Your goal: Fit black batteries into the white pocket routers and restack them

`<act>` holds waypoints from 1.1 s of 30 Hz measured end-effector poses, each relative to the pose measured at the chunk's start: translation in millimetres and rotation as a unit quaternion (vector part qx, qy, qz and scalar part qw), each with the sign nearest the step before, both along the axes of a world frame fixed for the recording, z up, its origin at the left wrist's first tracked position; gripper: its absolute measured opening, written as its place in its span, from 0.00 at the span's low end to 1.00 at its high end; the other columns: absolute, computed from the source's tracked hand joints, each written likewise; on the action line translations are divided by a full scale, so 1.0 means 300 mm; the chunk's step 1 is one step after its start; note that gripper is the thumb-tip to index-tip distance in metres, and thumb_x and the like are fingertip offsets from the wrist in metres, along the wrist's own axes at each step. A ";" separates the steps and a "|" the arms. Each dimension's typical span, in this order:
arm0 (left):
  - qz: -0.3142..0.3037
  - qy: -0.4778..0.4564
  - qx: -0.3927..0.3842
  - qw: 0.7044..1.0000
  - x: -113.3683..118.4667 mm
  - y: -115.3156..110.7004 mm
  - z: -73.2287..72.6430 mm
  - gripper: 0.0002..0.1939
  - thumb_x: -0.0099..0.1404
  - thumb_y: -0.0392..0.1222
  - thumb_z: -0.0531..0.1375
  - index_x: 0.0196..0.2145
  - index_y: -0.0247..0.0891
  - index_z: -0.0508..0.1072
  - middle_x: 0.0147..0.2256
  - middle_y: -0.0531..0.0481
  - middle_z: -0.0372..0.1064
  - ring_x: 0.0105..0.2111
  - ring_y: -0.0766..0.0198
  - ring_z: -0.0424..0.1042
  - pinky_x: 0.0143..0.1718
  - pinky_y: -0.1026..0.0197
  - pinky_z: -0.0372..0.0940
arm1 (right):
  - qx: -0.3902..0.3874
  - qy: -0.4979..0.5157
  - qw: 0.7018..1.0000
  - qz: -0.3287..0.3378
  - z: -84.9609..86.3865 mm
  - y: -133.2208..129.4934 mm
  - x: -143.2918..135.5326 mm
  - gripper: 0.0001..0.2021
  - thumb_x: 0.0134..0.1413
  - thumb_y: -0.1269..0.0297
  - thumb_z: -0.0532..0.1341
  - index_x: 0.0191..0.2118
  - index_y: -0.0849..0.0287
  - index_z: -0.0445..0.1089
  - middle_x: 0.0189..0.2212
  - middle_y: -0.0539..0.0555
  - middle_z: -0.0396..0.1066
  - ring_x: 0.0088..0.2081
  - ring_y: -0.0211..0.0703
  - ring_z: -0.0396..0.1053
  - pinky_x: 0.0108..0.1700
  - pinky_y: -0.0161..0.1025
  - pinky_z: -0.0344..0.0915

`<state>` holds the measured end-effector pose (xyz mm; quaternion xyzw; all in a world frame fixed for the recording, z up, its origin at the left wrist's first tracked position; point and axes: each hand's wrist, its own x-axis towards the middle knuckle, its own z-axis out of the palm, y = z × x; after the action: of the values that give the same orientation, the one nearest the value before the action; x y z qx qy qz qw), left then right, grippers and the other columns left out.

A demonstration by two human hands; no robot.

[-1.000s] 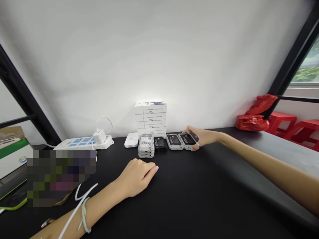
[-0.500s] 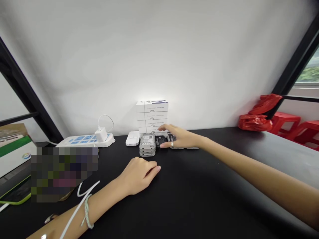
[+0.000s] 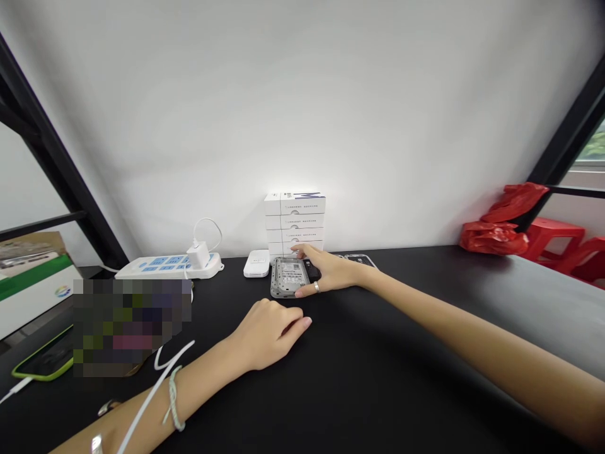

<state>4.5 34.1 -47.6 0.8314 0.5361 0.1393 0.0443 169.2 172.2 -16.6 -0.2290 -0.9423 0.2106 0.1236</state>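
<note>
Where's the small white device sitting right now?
In the head view, the small white device lies at the back of the black table, between the power strip and the stack of grey devices.

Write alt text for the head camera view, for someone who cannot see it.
The right hand grips the top of a stack of grey devices on a black table, before stacked white boxes. The left hand rests flat nearby; a white power strip lies left.
</note>
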 end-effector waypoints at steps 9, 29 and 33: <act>0.001 0.000 0.000 1.000 0.000 0.000 0.000 0.23 0.70 0.49 0.43 0.22 0.34 0.58 0.17 0.54 0.54 0.18 0.70 0.50 0.25 0.62 0.41 | -0.020 0.012 0.999 0.028 -0.008 0.010 -0.006 0.51 0.40 0.44 0.66 0.64 0.56 0.37 0.62 0.60 0.44 0.61 0.52 0.49 0.60 0.48 0.54; 0.005 -0.019 -0.023 1.000 0.004 -0.006 0.008 0.25 0.57 0.62 0.56 0.21 0.35 0.60 0.16 0.57 0.58 0.17 0.72 0.53 0.22 0.65 0.47 | -0.054 0.020 0.998 -0.022 -0.071 -0.163 0.198 0.46 0.36 0.44 0.67 0.60 0.55 0.47 0.58 0.59 0.51 0.59 0.53 0.52 0.59 0.49 0.55; 0.020 -0.016 -0.031 0.999 0.009 -0.001 0.013 0.23 0.59 0.59 0.56 0.21 0.35 0.59 0.16 0.57 0.57 0.17 0.72 0.53 0.22 0.65 0.47 | -0.054 0.018 0.998 -0.017 -0.069 -0.155 0.197 0.46 0.36 0.43 0.67 0.60 0.54 0.49 0.58 0.58 0.51 0.59 0.54 0.52 0.59 0.50 0.54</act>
<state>7.3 33.6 -43.5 0.8166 0.5556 0.1368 0.0762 228.4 125.7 -37.3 -0.2478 -0.9232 0.2630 0.1313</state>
